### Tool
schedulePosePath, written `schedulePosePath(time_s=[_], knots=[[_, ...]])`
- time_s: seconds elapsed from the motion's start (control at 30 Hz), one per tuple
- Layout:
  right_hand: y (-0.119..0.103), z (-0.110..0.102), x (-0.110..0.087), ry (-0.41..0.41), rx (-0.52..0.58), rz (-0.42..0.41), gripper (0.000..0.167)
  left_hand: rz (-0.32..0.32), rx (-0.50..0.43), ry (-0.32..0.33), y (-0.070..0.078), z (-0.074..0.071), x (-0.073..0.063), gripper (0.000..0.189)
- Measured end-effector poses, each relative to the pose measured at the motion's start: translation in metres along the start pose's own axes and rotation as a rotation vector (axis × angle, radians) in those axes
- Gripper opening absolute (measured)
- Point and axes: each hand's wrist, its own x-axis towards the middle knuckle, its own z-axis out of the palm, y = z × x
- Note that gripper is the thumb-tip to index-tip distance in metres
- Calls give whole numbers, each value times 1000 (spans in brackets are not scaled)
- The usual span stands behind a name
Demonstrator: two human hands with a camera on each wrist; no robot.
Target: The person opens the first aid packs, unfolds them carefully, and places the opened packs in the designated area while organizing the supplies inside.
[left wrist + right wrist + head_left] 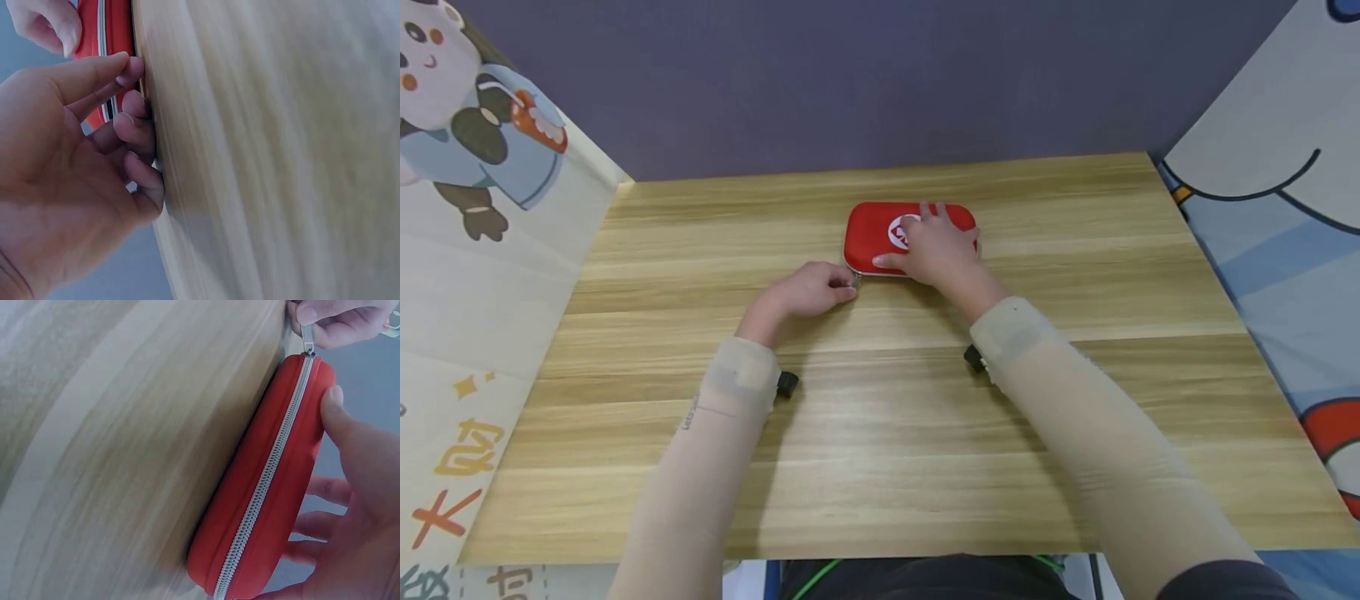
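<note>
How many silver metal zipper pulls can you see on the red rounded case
1: the silver metal zipper pull at the near left corner of the red rounded case, pinched by the left hand. The far side is hidden, so others may be there.

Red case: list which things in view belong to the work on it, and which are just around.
Part of the job:
red case
its silver zipper
zipper pull, pinched by the left hand
right hand, resting on the case

Just around:
wooden table, under the case
cartoon-printed side panels
purple-grey back panel
</note>
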Motion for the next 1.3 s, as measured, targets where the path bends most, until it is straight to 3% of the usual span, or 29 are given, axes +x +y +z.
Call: schedulePosePath(time_s=[0.23, 0.57, 0.67, 0.8, 0.9, 1.0, 1.17, 1.3], knots=[[-1, 4, -2, 28, -30, -3, 94, -60, 62, 6, 11, 4, 2, 22], [-7, 7, -11, 161, -231, -43, 86, -87, 117, 18, 25, 11, 7, 21], [-3, 3, -17, 148, -235, -75, 76, -161, 133, 60, 27, 10, 5, 22], [4, -5, -34, 64, -232, -136, 65, -281, 159, 119, 23, 3, 0, 23], [8, -6, -54, -11, -157, -175, 66, -330, 181, 154, 19, -2, -1, 23], [11, -1, -71, -27, -49, -215, 66, -347, 180, 183, 16, -6, -1, 23], [10, 16, -81, 64, 106, -268, 62, -326, 146, 196, 14, -6, 3, 23], [2, 30, -82, 138, 144, -225, 62, -286, 128, 174, 14, -3, 4, 25]])
